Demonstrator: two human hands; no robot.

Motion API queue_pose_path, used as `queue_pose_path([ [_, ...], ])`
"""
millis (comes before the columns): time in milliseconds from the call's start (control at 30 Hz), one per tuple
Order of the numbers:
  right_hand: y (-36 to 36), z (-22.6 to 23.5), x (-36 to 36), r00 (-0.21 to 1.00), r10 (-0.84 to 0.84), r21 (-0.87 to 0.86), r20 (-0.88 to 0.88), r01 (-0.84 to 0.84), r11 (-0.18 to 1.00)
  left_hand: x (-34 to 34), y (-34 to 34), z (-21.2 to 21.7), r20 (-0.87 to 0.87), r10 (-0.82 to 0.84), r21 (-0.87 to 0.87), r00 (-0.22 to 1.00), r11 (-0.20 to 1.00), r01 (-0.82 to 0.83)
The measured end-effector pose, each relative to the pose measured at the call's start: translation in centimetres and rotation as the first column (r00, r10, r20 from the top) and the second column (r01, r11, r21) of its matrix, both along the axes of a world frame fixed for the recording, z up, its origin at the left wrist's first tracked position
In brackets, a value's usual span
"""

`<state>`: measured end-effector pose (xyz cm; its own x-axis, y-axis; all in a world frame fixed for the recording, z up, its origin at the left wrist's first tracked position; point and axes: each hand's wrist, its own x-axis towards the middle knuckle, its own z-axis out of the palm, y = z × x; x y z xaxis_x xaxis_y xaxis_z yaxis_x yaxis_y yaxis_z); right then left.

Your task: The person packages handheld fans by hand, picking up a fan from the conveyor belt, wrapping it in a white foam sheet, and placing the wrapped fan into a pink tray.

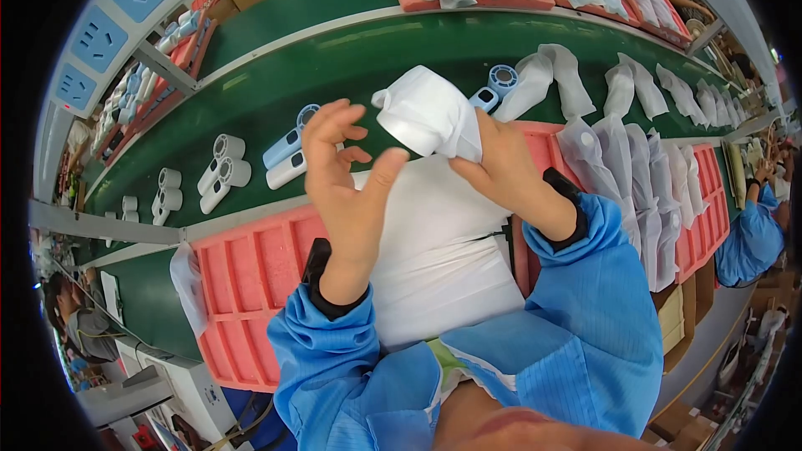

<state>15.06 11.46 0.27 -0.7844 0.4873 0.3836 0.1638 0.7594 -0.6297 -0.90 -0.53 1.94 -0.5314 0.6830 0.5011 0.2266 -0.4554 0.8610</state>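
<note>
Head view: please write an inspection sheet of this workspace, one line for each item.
Surface: green conveyor belt behind pink compartment tray.
Job's things: white pouch held up above the tray.
Clutter: small handheld fans on belt; bagged pieces in tray at right.
Grippers: right hand grips the pouch; left hand open beside it.
Cables: nothing seen.
Surroundings: co-worker's blue sleeve at right.

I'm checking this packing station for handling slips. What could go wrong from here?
The white pouch is pinched only by the right hand, high above the green belt; the left hand is open, so it might drop. It could fall among the small fans below.
</note>
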Motion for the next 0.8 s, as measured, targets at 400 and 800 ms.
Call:
queue_pose_path([
  [400,-1.6,0.7,0.1,0.989,-0.144,-0.148,0.043,0.149,0.978,-0.4,0.0,-0.6,-0.446,0.307,0.154,0.841,0.952,-0.265],
  [800,8.9,-6.3,-5.5,0.897,-0.227,-0.094,0.379,0.281,0.955,2.5,2.5,-3.8,-0.413,-0.079,-0.248,0.907,0.968,-0.028],
])
